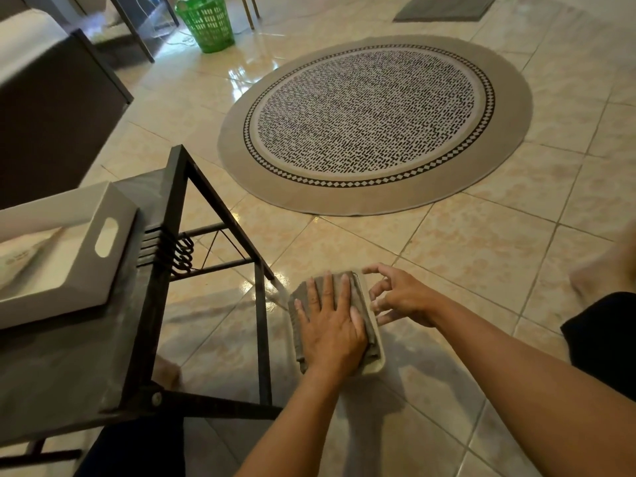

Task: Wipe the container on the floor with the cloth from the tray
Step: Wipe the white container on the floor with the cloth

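Note:
A pale rectangular container lies on the tiled floor in front of me, mostly covered by a grey-brown cloth. My left hand lies flat on the cloth, fingers spread, pressing it onto the container. My right hand hovers at the container's right edge with fingers curled and apart; its fingertips are at the rim, and whether they touch it I cannot tell. The white tray with a handle slot sits on the dark table at the left.
The black metal-framed table stands close to the left of the container, one leg right beside it. A round patterned rug lies beyond. A green basket is far back. My knee in dark shorts is at the right.

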